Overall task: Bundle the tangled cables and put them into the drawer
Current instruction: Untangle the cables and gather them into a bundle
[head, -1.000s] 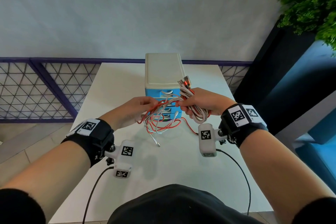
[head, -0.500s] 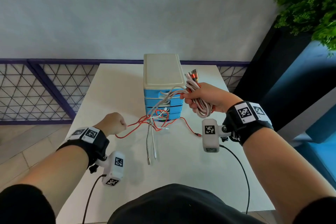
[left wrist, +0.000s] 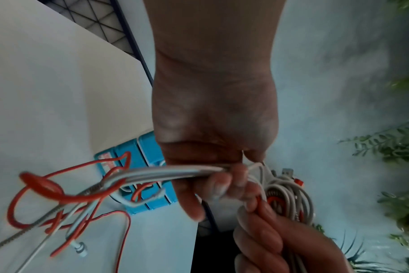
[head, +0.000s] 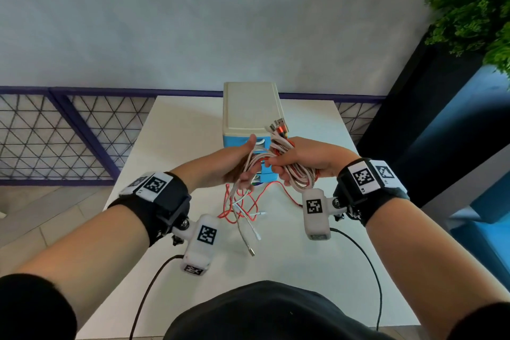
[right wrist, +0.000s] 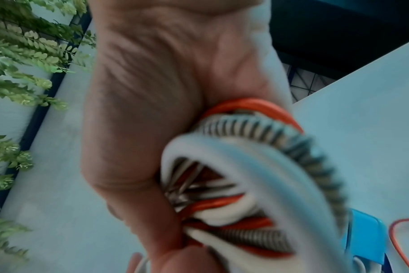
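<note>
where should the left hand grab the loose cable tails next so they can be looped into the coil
Best just below the left hand, where the loose tails still run side by side, coming from the left. Lower down they splay into red and white loops over the table, with plug ends pointing apart. The right hand already grips the coiled bundle, so the strands feed toward it.
</note>
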`<state>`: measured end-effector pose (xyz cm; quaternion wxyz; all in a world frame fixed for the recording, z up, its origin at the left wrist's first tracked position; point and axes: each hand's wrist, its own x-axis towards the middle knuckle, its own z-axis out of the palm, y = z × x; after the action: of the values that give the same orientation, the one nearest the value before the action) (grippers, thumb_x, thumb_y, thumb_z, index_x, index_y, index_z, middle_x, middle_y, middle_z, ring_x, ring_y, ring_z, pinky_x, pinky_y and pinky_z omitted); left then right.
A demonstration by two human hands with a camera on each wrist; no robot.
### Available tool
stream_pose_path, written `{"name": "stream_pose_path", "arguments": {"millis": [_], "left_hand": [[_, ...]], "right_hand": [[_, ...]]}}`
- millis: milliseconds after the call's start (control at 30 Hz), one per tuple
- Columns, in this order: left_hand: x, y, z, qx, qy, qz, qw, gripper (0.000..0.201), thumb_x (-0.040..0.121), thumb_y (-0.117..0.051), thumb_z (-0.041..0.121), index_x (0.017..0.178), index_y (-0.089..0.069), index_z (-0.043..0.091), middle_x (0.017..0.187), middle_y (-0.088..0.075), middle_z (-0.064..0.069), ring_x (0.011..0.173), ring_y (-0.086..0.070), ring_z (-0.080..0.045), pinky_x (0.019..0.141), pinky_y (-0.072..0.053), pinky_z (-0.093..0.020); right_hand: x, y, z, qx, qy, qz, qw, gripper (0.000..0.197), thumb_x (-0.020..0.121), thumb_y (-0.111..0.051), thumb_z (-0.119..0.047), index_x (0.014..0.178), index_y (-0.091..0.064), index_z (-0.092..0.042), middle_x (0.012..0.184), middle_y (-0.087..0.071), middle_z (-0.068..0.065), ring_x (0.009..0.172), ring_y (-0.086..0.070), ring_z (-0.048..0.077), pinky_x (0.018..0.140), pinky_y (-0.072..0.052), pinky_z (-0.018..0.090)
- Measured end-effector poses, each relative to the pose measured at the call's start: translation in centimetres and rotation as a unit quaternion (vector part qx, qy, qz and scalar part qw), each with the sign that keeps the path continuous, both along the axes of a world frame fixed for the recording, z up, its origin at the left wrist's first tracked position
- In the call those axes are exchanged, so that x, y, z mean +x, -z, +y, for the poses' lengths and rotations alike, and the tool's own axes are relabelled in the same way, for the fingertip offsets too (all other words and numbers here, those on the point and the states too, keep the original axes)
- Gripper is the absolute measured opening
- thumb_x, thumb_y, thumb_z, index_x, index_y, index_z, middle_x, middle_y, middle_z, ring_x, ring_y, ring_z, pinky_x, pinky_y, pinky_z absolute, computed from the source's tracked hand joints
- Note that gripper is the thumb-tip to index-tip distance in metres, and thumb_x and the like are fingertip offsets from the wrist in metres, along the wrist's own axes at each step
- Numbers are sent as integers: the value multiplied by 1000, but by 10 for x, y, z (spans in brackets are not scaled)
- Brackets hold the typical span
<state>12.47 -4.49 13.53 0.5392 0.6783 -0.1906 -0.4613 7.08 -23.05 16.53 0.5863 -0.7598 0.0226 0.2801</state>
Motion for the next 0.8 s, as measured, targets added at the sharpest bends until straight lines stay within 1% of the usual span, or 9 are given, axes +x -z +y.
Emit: {"name": "stream_pose_path", "arguments": {"millis": [67,167,267,367,500,567,633,733,800], "left_hand": [[0,-1,4,-28,24,56,998,64,92,-17,63,65,-45,13,46,-31,1,39,-34,-15,66,-50,-27],[-1,-2,12,-46,49,104,992,50,94,-28,54,66,-41,15,49,-29,3,41,-33,-12,66,-51,-26],[-3,-2,13,-68,42,90,993,36,94,-35,43,70,-40,17,53,-31,6,44,-33,-9,73,-52,-24],[-8,-3,5,-86,-23,52,995,37,100,-30,38,71,-41,18,55,-31,5,45,-34,-9,71,-44,-26],[-18,-4,-9,-85,-82,-55,992,30,101,-32,35,82,-45,16,62,-37,4,54,-38,-11,67,-45,-24],[-24,-6,-18,-71,-73,-118,988,23,102,-34,29,108,-50,13,76,-50,2,65,-46,-11,71,-46,-25],[-29,-9,-25,-28,-57,-199,978,29,102,-33,23,126,-42,10,90,-52,-4,77,-46,-14,71,-44,-23],[-36,-15,-34,14,-65,-315,947,18,102,-32,19,107,-45,8,82,-49,3,76,-47,-13,67,-41,-20],[-39,-18,-38,38,-70,-379,922,22,101,-33,19,114,-47,7,95,-53,3,86,-51,-12,77,-41,-20]], "right_hand": [[-1,1,-5,-1,21,-19,1000,10,94,-58,-9,85,-58,-6,64,-57,4,50,-55,12,56,-52,27],[2,4,-14,-5,65,-50,997,12,95,-58,-9,82,-59,-8,66,-56,4,50,-54,12,56,-51,26],[4,7,-16,9,102,-60,993,10,96,-56,-9,86,-59,-8,66,-56,3,50,-54,11,55,-51,26],[5,13,-9,61,147,-66,985,14,97,-56,-20,91,-60,-8,68,-55,2,53,-54,11,58,-50,27],[6,15,4,97,188,-77,974,39,95,-51,-45,94,-59,-7,66,-58,0,57,-58,12,59,-53,26],[9,18,7,74,199,-89,973,53,91,-48,-56,92,-59,-4,69,-61,5,63,-62,17,62,-55,27],[9,22,11,52,202,-99,973,69,79,-48,-70,88,-59,-3,72,-61,12,69,-64,24,68,-55,33],[7,28,17,71,217,-86,970,78,71,-51,-78,81,-61,-1,73,-61,21,69,-64,29,71,-55,40],[7,31,19,107,220,-61,968,90,56,-61,-84,93,-61,-2,89,-57,27,84,-59,36,85,-50,52]]}}
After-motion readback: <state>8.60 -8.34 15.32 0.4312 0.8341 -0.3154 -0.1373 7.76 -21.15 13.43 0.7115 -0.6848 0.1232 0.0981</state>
